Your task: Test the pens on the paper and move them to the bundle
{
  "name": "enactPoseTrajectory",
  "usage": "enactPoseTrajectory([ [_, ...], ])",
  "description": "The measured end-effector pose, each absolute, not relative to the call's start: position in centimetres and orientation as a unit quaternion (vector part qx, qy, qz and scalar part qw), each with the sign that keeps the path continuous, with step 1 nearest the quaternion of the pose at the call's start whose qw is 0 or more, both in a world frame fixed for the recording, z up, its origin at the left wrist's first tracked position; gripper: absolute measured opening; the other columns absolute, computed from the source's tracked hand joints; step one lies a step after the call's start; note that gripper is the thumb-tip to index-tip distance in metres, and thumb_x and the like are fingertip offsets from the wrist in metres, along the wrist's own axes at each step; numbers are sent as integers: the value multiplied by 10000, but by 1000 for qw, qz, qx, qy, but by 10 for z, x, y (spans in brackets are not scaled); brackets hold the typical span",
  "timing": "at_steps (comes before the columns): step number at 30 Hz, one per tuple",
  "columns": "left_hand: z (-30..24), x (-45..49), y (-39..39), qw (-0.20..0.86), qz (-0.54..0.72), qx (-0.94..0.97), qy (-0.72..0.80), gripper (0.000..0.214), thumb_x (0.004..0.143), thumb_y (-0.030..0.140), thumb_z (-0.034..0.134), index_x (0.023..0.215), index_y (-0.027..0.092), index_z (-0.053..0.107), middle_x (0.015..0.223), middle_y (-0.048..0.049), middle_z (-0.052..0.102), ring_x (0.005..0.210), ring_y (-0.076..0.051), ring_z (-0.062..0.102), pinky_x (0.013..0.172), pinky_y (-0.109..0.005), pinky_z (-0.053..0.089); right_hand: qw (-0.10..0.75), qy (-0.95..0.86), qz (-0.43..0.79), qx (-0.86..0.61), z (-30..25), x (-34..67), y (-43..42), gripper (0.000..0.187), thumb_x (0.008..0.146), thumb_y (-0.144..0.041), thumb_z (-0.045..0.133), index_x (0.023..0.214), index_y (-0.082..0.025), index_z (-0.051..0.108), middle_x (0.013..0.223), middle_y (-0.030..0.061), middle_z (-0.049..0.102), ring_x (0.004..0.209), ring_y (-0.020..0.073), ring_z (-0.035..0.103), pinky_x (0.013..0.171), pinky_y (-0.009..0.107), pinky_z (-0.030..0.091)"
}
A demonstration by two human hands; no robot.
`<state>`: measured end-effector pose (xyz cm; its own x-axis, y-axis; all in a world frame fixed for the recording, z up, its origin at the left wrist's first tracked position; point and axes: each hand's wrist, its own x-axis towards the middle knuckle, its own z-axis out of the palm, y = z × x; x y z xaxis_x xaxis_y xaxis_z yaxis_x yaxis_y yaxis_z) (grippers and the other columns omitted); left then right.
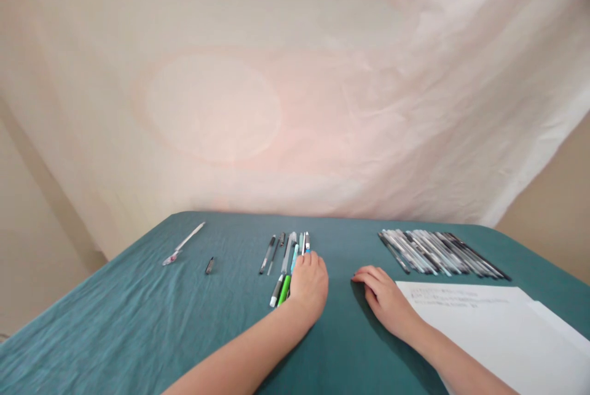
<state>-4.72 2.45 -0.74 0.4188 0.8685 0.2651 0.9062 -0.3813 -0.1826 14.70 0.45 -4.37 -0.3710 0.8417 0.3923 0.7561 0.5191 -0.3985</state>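
My left hand (310,283) reaches down over a loose group of pens in the middle of the table. Its fingers are curled, the tips are hidden behind the knuckles, and I cannot make out what they hold. Close to its wrist lie a green marker (284,290) and a grey pen with a white end (276,291). Beyond the fingers are a light-blue pen (295,256), a white-and-black pen (307,240) and a black-capped clear pen (267,255). My right hand (386,300) rests on the cloth beside the paper, fingers extended and thumb apart, with nothing visible in it.
White paper sheets (498,333) with faint handwriting lie at the right. Behind them is a row of several pens (442,254). Toward the left are a white pen (190,237) and a small dark pen cap (209,266). A green cloth (138,321) covers the table; a pale sheet (295,88) hangs behind.
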Motion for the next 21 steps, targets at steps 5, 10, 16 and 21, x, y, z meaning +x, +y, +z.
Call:
enactPoseTrajectory([
  [5,-15,-57,23,156,-70,-827,-536,241,825,240,469,1022,133,556,1113,-156,548,977,-264,502,816,-389,357,228,-842,79,-481,-26,135,20,377,751,-40,406,1065,-196,543,1042,79,539,955,195,517,857,336,410],
  [10,-17,-61,19,160,-97,-820,-540,310,809,305,504,1069,140,537,1173,-154,527,1050,-278,478,867,-407,338,226,-851,96,-465,-19,105,67,388,807,-98,383,1168,-178,496,1193,98,490,1073,184,484,925,322,376],
  [16,-16,-64,16,155,-114,-816,-545,302,818,306,487,1055,127,543,1146,-159,541,1068,-286,460,897,-429,310,222,-852,80,-467,-29,65,108,558,767,-37,353,1298,-201,397,1371,72,374,1198,189,380,968,358,324],
  [21,-14,-65,14,129,-106,-818,-551,288,820,313,480,1005,111,566,1035,-157,575,1018,-288,473,880,-436,313,196,-868,75,-450,-33,52,111,612,729,-62,416,1316,-230,372,1404,43,338,1212,207,352,958,379,315],
])
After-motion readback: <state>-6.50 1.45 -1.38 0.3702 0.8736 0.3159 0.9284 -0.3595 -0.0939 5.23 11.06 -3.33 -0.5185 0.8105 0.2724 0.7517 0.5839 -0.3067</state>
